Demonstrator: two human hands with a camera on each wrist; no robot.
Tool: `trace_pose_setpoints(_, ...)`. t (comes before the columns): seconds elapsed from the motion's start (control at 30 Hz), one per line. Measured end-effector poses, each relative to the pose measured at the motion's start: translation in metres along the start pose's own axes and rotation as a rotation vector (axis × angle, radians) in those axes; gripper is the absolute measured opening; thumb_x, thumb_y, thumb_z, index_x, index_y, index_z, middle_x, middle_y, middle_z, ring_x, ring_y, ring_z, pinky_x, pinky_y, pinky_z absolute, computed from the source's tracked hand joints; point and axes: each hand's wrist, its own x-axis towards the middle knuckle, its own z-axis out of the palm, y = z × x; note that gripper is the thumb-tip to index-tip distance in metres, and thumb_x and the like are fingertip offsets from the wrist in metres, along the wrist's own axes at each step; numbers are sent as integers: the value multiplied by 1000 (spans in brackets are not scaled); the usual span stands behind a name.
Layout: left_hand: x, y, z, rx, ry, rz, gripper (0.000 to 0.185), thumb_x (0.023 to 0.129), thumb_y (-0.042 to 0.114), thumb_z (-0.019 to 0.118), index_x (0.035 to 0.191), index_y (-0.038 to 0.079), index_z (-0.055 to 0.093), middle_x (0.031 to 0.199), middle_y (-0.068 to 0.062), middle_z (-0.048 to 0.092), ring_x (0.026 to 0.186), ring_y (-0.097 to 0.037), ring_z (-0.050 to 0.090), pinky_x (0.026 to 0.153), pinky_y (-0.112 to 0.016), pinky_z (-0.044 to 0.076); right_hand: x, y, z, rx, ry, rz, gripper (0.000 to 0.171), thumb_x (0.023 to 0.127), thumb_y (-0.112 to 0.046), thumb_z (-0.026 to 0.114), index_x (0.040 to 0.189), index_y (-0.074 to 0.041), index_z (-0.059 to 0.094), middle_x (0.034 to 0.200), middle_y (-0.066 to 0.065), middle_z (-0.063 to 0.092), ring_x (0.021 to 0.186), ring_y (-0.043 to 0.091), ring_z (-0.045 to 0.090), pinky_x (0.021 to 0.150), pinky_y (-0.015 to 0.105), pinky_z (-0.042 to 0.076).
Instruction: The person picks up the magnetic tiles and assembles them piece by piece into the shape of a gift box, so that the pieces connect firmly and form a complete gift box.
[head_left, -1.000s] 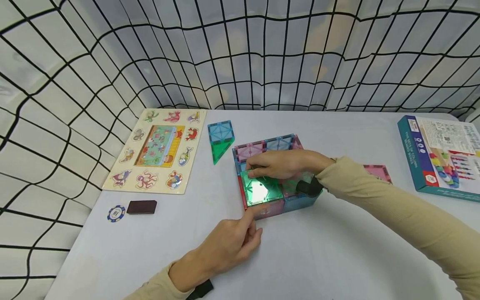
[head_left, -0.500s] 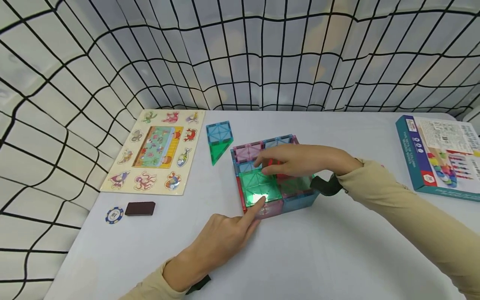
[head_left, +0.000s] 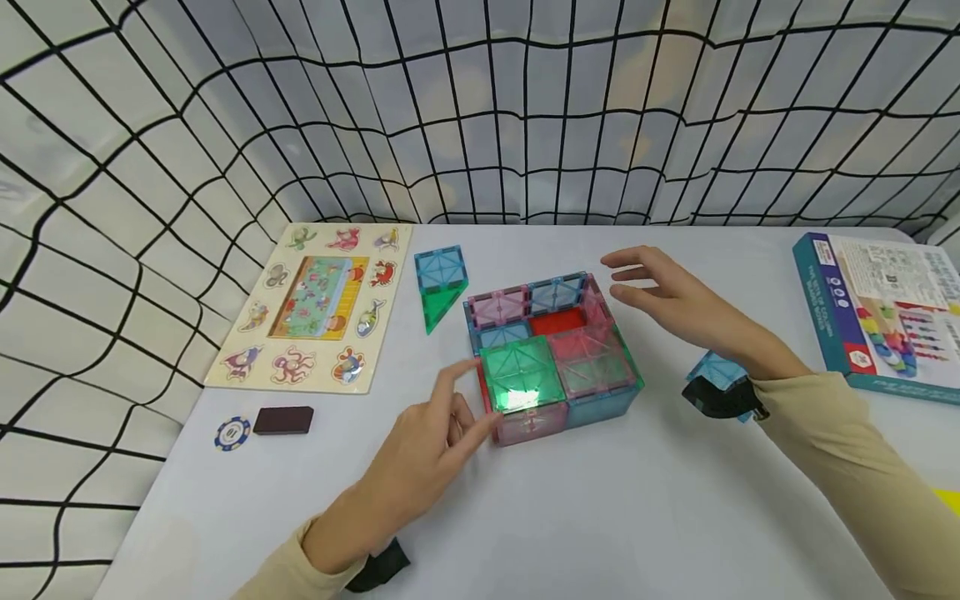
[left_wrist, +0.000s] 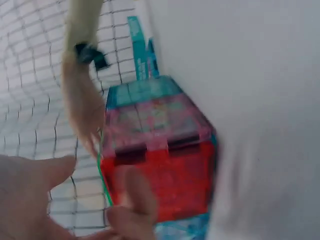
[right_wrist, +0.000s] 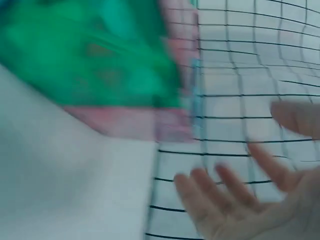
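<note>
A low box of see-through magnetic tiles (head_left: pixel 592 392) stands mid-table. A green square tile (head_left: pixel 521 371) and a pink tile (head_left: pixel 591 360) cover its front part; through the gap behind them a red tile (head_left: pixel 558 322) shows. My left hand (head_left: pixel 420 450) is at the box's front left corner, thumb and forefinger spread, close to the red side wall (left_wrist: pixel 165 185); whether they touch it I cannot tell. Beyond the box's right rear corner, my right hand (head_left: pixel 675 300) hovers with loosely extended fingers, holding nothing. The right wrist view is blurred.
A blue square tile with a green triangle tile (head_left: pixel 442 304) lies behind left. Further left are a sea-animal puzzle board (head_left: pixel 382 350), a poker chip (head_left: pixel 232 433) and a dark block (head_left: pixel 283 420). Blue tiles (head_left: pixel 718 371) lie under the right wrist; a boxed toy (head_left: pixel 892 333) is far right.
My right hand has lifted off the box and moved right, uncovering the pink tile and the gap. My left forefinger has left the green tile's front edge for the left corner.
</note>
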Motion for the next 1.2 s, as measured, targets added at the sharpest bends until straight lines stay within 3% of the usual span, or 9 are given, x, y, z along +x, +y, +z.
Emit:
trace_pose_setpoints(0.1,9,-11,-6,-182,-129,-229,73,108,36,60,163,2,25,80,-1,62,62,-9,55,59,-24,47,-5,15,10,116,-9,89,59,114,-32,44,164,-9,25,166,18,27,151,44,32,119,70,27)
trace_pose_setpoints(0.2,15,-22,-7,-321,-231,-337,77,110,42,53,166,2,17,77,-7,61,61,-15,54,56,-26,46,-9,25,24,235,-34,126,63,115,-37,37,167,-8,14,169,22,19,153,47,27,121,70,19)
trace_pose_setpoints(0.47,19,-26,-1,-557,-229,-430,76,111,39,52,166,3,15,76,-2,55,58,-12,47,49,-22,39,-18,31,58,490,-41,189,66,115,-45,26,170,-16,4,175,10,1,160,35,-3,125,66,5)
trace_pose_setpoints(0.63,21,-23,1,-548,-202,-478,75,110,40,51,166,5,17,86,-7,56,61,-15,50,54,-24,41,-22,33,75,591,23,220,65,115,-45,26,170,-22,0,176,4,-5,160,28,-9,126,65,1)
trace_pose_setpoints(0.7,23,-23,3,-494,-161,-475,73,111,41,49,166,3,19,102,-12,57,72,-18,57,65,-27,50,-23,34,79,612,37,222,65,115,-45,25,170,-22,-1,176,3,-5,160,26,-9,126,64,1)
trace_pose_setpoints(0.77,26,-23,6,-461,-109,-460,73,112,41,46,165,-1,20,123,-17,53,96,-23,61,85,-34,57,-24,34,82,627,44,216,64,115,-44,24,170,-22,-1,176,2,-5,160,26,-8,126,64,1)
trace_pose_setpoints(0.83,30,-25,9,-462,-59,-440,72,113,40,44,165,-3,20,142,-21,43,123,-29,55,105,-42,53,-26,34,84,633,43,210,64,115,-44,24,170,-22,-2,176,3,-5,160,27,-7,126,64,1)
trace_pose_setpoints(0.9,33,-26,10,-491,-27,-416,71,113,40,42,165,-3,17,154,-23,33,141,-32,42,114,-48,45,-27,33,86,638,44,207,65,115,-45,25,170,-22,-2,176,3,-5,160,29,-6,125,66,2)
trace_pose_setpoints(1.2,37,-32,12,-598,19,-464,68,114,41,38,166,1,19,168,-20,25,155,-34,28,122,-51,31,-39,24,98,642,116,230,65,115,-44,26,170,-22,-1,176,3,-2,160,30,-3,126,64,5)
